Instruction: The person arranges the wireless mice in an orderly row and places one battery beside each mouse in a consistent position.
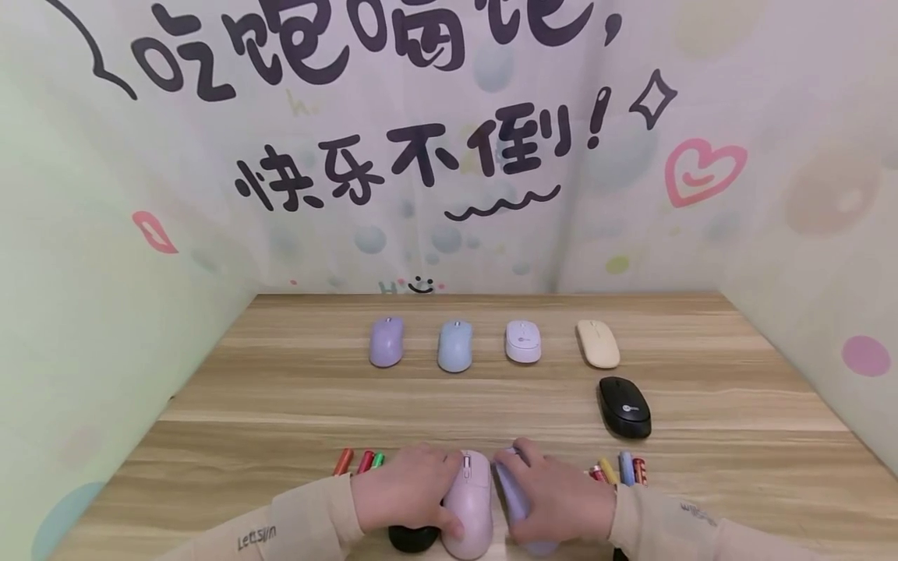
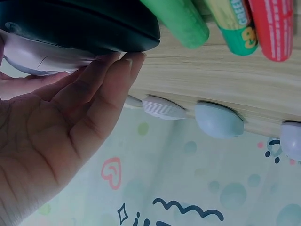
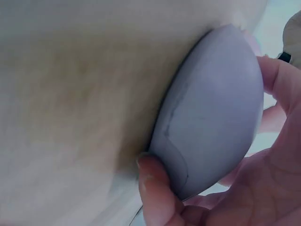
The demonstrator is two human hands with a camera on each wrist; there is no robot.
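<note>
My left hand (image 1: pixel 410 491) grips a pale pink computer mouse (image 1: pixel 471 506) from its left side, thumb at the near end and fingers at the far end. Below that hand a black mouse (image 1: pixel 414 539) is partly covered; in the left wrist view the black mouse (image 2: pixel 89 23) lies close to the fingertips. Just right of the pink mouse, my right hand (image 1: pixel 564 495) holds a lavender mouse (image 1: pixel 514 495). The right wrist view shows the lavender mouse (image 3: pixel 214 108) between the thumb and fingers, tilted in that view.
Along the back stand a purple mouse (image 1: pixel 387 341), a blue mouse (image 1: pixel 455 346), a white mouse (image 1: pixel 523 341) and a cream mouse (image 1: pixel 599 344). Nearer lies another black mouse (image 1: pixel 624 407). Coloured sticks (image 1: pixel 365 461) and more sticks (image 1: pixel 627 467) flank the hands, partly hidden.
</note>
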